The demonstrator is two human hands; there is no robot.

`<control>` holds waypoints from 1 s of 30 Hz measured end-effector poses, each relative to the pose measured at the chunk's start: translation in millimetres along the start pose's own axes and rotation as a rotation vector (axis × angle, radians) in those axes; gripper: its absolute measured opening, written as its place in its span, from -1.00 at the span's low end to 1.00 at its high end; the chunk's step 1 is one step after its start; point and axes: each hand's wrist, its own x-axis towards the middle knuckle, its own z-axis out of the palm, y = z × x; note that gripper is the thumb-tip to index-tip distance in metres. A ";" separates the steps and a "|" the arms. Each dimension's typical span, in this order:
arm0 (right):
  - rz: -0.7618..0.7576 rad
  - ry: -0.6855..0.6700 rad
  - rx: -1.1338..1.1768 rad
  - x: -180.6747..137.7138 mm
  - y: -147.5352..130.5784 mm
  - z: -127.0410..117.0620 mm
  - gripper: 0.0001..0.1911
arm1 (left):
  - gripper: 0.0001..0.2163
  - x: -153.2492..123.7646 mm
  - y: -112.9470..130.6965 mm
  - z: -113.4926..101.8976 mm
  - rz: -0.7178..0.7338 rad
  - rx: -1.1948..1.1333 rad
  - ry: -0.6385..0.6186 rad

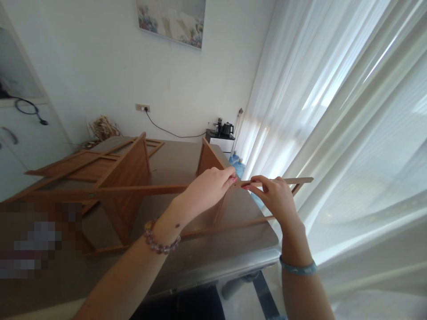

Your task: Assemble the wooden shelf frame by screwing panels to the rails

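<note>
A brown wooden shelf frame (pixel 126 178) lies on its side on a grey table (pixel 213 253). One of its thin top rails (pixel 287 180) sticks out past the table's right edge. My left hand (pixel 208 189) has its fingers curled and pinched on this rail near a wooden side panel (pixel 208 160). My right hand (pixel 271 193) pinches the same rail just to the right, fingertips almost meeting the left hand's. A bead bracelet sits on my left wrist and a blue band on my right.
White sheer curtains (pixel 350 133) hang close on the right. A kettle and small appliances (pixel 224 129) stand on a low cabinet at the far wall, with blue water bottles (pixel 237 166) below. A cable runs from a wall socket (pixel 143 107). A blurred patch covers the lower left.
</note>
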 end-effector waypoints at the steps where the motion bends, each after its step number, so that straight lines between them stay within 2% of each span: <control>1: 0.012 0.001 0.003 -0.3 -0.6 0.2 -0.58 | -0.75 0.1 0.4 -0.6 -0.003 0.009 -0.003; 11: 0.000 0.050 0.004 0.3 -3.0 3.6 -0.62 | -0.76 1.3 2.2 -1.4 0.005 0.033 -0.002; 20: -0.012 0.150 -0.018 -2.4 -2.9 6.5 -0.62 | -0.76 -3.0 -0.4 -2.3 0.005 0.036 0.008; 30: -0.026 0.021 -0.014 -0.3 -13.6 -6.8 -0.62 | -0.76 -3.5 -4.9 -0.5 0.019 0.032 0.029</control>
